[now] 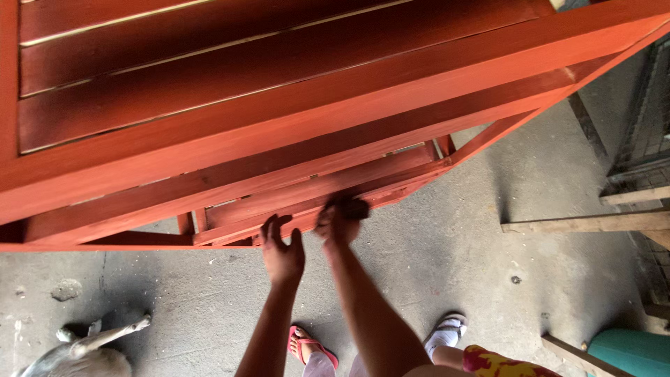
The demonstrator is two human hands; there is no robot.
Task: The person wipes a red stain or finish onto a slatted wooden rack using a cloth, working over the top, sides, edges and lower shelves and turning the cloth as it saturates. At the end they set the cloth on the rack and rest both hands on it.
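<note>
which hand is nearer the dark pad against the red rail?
Right. The right hand grips the dark pad against the red rail; the left hand rests lower left, apart from the pad.

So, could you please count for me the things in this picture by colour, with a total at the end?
Red-orange: 1, the painted wooden frame
Dark: 1, a small object in the right hand; the left hand touches the frame's lower rail
Pink: 1, a sandal
White: 1, a sandal
Teal: 1, a container
Bare wood: 2, planks
Total: 7

Dark object (353, 208) gripped in right hand (336, 225) blurred, kind indeterminate; animal (84, 352) lower-left of left hand (283, 251) cropped by frame edge.
</note>
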